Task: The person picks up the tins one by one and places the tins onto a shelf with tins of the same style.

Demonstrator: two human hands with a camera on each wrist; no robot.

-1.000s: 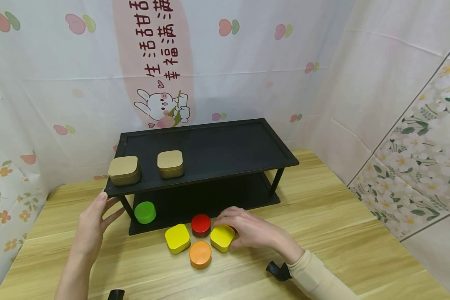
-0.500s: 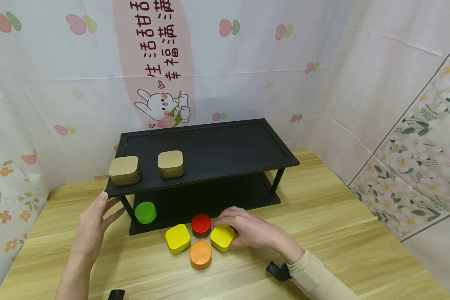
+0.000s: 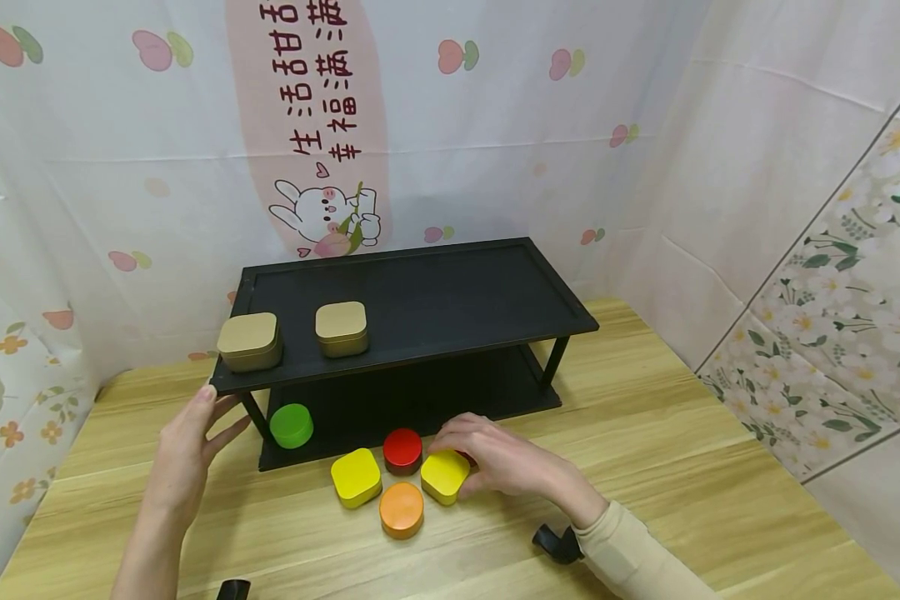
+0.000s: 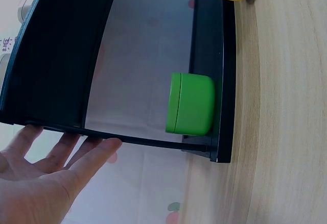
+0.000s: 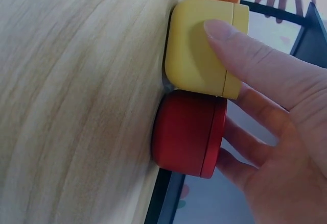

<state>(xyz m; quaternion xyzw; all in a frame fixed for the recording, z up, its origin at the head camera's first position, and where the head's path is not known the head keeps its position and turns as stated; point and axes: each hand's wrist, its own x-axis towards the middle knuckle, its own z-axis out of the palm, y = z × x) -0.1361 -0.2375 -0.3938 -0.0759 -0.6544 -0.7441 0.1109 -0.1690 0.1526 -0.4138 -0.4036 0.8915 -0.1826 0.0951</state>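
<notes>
My left hand (image 3: pixel 187 442) touches the left end of a black two-tier rack (image 3: pixel 435 292), its fingers fairly straight along the edge in the left wrist view. A green round tin (image 3: pixel 292 425) sits on the lower tier beside it. With thumb and fingers, my right hand (image 3: pixel 487 457) holds a yellow square tin (image 3: pixel 444 475) standing on the table. Against that tin stands a red tin (image 5: pixel 185 133), mostly hidden by the hand in the head view. Close by are another red tin (image 3: pixel 402 450), an orange round tin (image 3: pixel 402 508) and a second yellow tin (image 3: pixel 356 476).
Two gold square tins stand on the upper tier, one gold tin (image 3: pixel 249 342) at the left corner and another gold tin (image 3: pixel 341 329) to its right. A patterned curtain (image 3: pixel 457 150) hangs behind the rack. Bare wood table (image 3: pixel 645 433) extends to the right.
</notes>
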